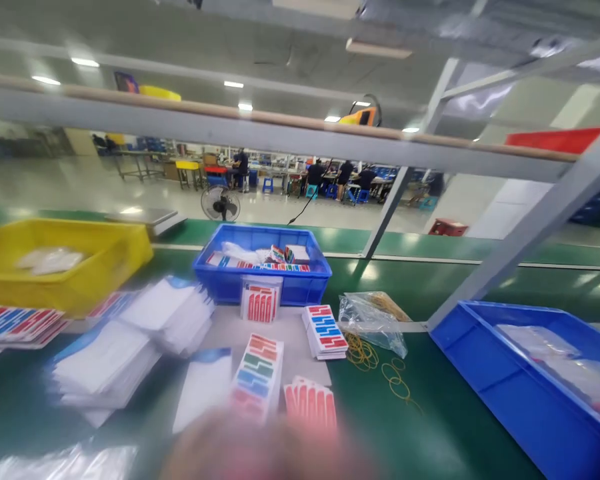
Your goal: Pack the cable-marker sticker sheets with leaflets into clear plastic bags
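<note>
A skin-toned blur fills the bottom edge at the centre. It looks like one or both of my hands, too smeared by motion to tell apart or to show the fingers. Just beyond it lie a fan of red-striped cards, a stack of multicoloured cards and a white sheet with a blue top. Farther back are a blue-and-red card stack and a red-striped pack leaning against a blue bin.
Piles of white sheets lie at the left, in front of a yellow bin. Rubber bands and a clear bag lie right of centre. A second blue bin and a slanted metal strut stand at the right. People work far behind.
</note>
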{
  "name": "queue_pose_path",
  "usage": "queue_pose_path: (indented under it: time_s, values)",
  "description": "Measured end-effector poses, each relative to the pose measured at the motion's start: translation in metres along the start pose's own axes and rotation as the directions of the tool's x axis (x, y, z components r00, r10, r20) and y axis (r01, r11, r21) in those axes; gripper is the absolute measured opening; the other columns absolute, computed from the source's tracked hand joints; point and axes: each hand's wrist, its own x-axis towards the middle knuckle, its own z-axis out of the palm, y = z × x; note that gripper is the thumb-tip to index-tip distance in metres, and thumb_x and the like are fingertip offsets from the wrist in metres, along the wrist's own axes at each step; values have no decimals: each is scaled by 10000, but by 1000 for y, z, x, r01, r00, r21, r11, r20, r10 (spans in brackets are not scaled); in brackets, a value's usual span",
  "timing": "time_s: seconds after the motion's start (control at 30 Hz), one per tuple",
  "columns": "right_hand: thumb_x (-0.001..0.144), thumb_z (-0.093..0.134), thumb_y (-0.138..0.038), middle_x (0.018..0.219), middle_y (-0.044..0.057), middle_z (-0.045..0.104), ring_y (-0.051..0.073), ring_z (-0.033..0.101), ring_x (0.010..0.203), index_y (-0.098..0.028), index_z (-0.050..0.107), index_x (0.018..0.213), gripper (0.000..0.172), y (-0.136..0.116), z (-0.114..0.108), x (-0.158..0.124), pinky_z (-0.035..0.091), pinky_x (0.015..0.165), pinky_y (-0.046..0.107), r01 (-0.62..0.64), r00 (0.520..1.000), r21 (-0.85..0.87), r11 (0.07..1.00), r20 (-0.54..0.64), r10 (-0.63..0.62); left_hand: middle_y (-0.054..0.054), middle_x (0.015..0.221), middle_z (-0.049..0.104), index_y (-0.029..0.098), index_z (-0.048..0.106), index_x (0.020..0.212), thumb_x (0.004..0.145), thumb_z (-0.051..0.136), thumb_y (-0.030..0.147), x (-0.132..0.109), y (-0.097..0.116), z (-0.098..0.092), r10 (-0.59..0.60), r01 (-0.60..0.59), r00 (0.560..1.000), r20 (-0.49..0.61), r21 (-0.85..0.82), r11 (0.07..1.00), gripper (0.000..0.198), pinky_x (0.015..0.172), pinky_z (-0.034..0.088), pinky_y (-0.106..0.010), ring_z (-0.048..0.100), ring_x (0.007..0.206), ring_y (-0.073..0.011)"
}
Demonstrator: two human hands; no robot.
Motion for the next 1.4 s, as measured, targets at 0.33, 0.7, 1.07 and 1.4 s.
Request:
queue_pose_path:
  time_s: [0.33,0.7,1.07,1.4]
  values:
    - [816,549,-458,669,-13,474,137,442,627,-194,522,696,292,11,3,-3,366,597,254,-22,1000,-26,999,14,23,-3,689,541,131,517,684,834,541,421,-7,-11,-3,-14,50,985,171,-210,976,327,636,406,-220,488,639,-104]
    - [854,518,-372,653,-7,494,139,451,607,-196,533,668,257,10,2,-6,359,569,256,4,996,-87,996,84,3,-29,726,588,118,564,705,831,562,356,-8,-9,-7,-15,81,962,273,-232,969,269,635,410,-228,533,666,-118]
    - [834,552,-368,747,6,535,154,507,682,-204,557,800,167,2,3,-8,402,611,259,-70,992,1,998,106,70,-45,794,617,116,579,751,826,578,309,-5,-13,-13,35,44,963,266,-287,957,207,678,434,-240,564,720,-133]
    - [830,554,-338,579,-54,401,88,338,524,-173,532,708,207,10,27,-14,263,489,223,-92,913,-266,960,362,188,-24,774,603,123,619,860,743,666,308,-7,-9,-23,-54,90,862,503,-46,995,223,592,401,-187,538,714,-114]
